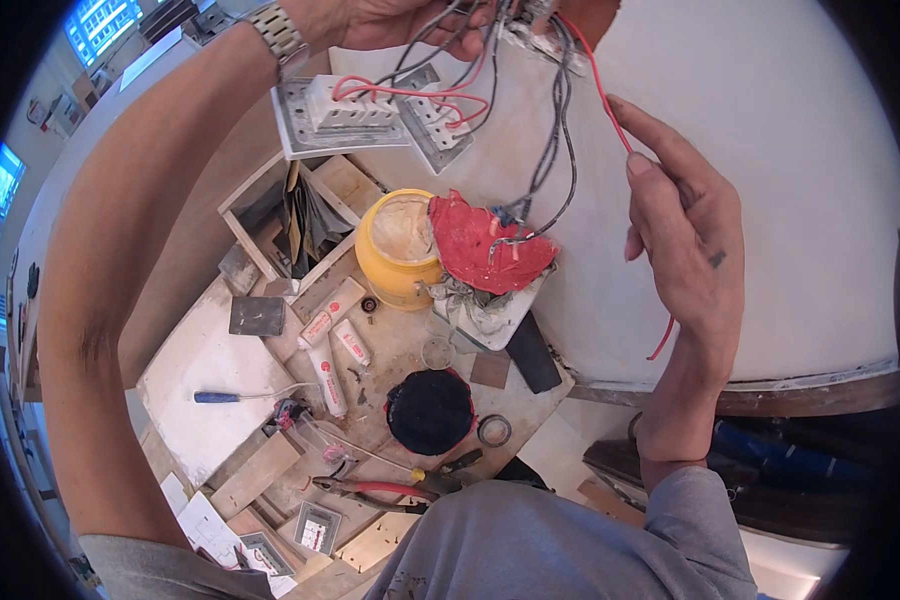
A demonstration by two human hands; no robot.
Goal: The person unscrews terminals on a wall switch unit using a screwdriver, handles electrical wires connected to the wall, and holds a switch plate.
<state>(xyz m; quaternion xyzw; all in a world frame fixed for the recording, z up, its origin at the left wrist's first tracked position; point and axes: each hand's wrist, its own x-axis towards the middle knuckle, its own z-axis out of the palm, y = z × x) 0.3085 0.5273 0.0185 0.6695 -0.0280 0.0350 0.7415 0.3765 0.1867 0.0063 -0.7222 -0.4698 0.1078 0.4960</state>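
Observation:
My left hand (410, 22), at the top centre, has its fingers closed round a bundle of black and red wires. White switch and socket modules (355, 110) in a frame hang just below it, joined to those wires. My right hand (675, 190) pinches a red wire (602, 88) between thumb and fingers. That wire runs up to an opening in the white surface (800, 200), and its loose end shows below the hand. Black wires (567, 130) hang from the same opening, down to a red cloth.
Below lies a work board (400, 340) with a yellow tub (395, 260), the red cloth (480, 240), a wooden box (260, 220), white tubes (325, 370), a blue-handled screwdriver (217, 397), red-handled pliers (370, 487) and a dark round pad (430, 412). My knee is at the bottom.

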